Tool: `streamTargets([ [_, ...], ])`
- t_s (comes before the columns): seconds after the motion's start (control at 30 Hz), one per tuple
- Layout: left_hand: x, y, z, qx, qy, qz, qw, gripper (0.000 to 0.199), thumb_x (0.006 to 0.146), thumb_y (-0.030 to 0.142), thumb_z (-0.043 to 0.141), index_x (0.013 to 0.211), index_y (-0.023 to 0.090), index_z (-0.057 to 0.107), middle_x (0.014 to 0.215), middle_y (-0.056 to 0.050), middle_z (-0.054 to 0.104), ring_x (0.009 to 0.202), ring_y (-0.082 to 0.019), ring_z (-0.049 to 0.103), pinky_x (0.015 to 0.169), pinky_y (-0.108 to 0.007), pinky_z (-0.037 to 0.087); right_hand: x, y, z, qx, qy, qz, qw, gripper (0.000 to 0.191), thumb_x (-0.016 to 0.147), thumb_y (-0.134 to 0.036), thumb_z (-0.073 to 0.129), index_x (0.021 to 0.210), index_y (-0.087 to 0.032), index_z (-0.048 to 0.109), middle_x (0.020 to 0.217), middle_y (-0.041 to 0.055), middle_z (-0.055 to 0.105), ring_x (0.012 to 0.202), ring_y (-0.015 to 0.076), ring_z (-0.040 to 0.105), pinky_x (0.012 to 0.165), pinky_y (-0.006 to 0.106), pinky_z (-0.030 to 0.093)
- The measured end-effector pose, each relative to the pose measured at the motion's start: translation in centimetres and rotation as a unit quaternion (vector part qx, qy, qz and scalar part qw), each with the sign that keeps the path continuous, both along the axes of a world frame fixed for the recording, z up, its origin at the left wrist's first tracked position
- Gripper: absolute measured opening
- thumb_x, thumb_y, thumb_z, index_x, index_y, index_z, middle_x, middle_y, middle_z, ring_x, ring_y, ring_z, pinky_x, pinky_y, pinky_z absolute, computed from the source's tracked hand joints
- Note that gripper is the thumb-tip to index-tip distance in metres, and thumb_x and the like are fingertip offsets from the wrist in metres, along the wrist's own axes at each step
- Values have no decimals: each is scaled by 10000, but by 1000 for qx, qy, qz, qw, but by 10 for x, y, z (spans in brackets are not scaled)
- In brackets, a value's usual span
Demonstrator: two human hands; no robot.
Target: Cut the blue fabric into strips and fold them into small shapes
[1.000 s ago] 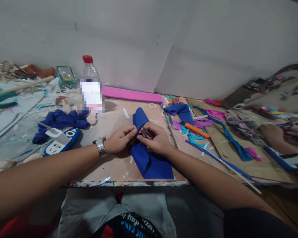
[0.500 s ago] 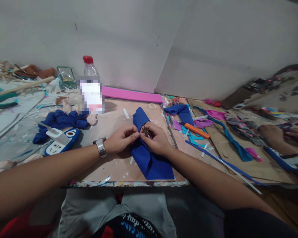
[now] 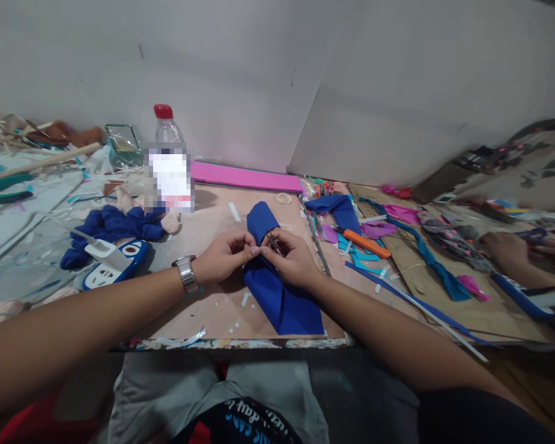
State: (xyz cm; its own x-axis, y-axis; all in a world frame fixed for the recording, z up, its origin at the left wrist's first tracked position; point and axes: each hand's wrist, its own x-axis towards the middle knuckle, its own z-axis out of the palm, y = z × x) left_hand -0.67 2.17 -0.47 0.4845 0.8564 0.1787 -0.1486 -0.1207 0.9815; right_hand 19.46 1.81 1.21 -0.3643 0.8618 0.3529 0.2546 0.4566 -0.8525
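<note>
A long piece of blue fabric [image 3: 289, 305] lies over the front middle of the work board, gathered at its narrow part between my hands. My left hand [image 3: 229, 254] is closed, its thumb and forefinger pinching the left side of the gather. From the other side, my right hand [image 3: 290, 258] pinches the same fabric, its fingertips touching those of my left hand. A small dark metal tool [image 3: 275, 244] rests within my right hand; its tips are hidden by the fingers and cloth.
Left of my hands are a bunch of blue fabric [image 3: 120, 223] and a blue-and-white power strip [image 3: 115, 265]. Behind stands a red-capped bottle [image 3: 169, 126]. An orange cutter [image 3: 366, 243] lies among scraps at right. Another person's hand [image 3: 506, 251] is at far right.
Both hands keep their pinch on the blue fabric, almost unmoved. The lower part of the fabric has shifted very slightly.
</note>
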Motion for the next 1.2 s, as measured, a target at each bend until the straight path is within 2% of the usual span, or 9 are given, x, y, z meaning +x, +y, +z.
streamTargets([
  [0.1, 0, 0, 1, -5, 4, 4, 1000, 515, 843, 634, 760, 810, 166, 545, 657, 61, 436, 592, -85, 361, 560, -218, 302, -1, 0, 2, -13, 16, -5, 1000, 197, 907, -371, 718, 862, -197, 638, 738, -24, 579, 636, 124, 487, 620, 271, 390],
  [0.3, 0, -1, 2, 0, -17, -5, 1000, 485, 833, 595, 788, 828, 159, 576, 700, 41, 493, 624, -93, 415, 593, -222, 341, -1, 0, 4, 28, -6, -5, 1000, 157, 895, -336, 728, 842, -196, 679, 783, 0, 618, 702, 145, 537, 674, 286, 424],
  [0.57, 1, 0, -2, -15, -9, -11, 1000, 478, 776, 548, 852, 815, 154, 583, 716, 34, 512, 648, -99, 443, 617, -227, 367, -1, 3, 0, -60, 29, 10, 998, 186, 843, -360, 767, 835, -186, 703, 757, -1, 675, 701, 151, 576, 692, 287, 453],
  [0.7, 1, -1, 1, -12, -7, -1, 1000, 470, 769, 538, 854, 793, 155, 583, 704, 34, 518, 645, -100, 447, 609, -223, 371, -1, 4, 0, -82, 34, 5, 996, 222, 829, -386, 788, 824, -186, 691, 737, -8, 655, 668, 139, 541, 656, 277, 424],
  [0.9, 0, -1, 7, -6, -11, 48, 999, 420, 786, 480, 843, 780, 164, 567, 693, 43, 511, 612, -88, 442, 568, -212, 362, -3, 3, 3, -109, 98, -14, 989, 294, 831, -445, 781, 829, -200, 620, 724, -36, 552, 617, 108, 452, 591, 249, 362],
  [1.07, -1, 0, 5, -45, -34, 73, 996, 355, 825, 421, 802, 793, 183, 540, 603, 76, 455, 512, -70, 390, 501, -206, 303, -4, 1, 8, -116, 104, -29, 987, 303, 829, -451, 773, 823, -210, 590, 657, -64, 459, 570, 99, 376, 556, 247, 313],
  [1.2, -1, 1, 2, -82, -75, 80, 991, 336, 819, 368, 787, 792, 193, 502, 603, 85, 444, 494, -61, 373, 479, -190, 280, -3, 2, 9, -92, 91, -43, 991, 267, 832, -416, 755, 827, -205, 591, 695, -50, 496, 584, 100, 400, 562, 252, 310],
])
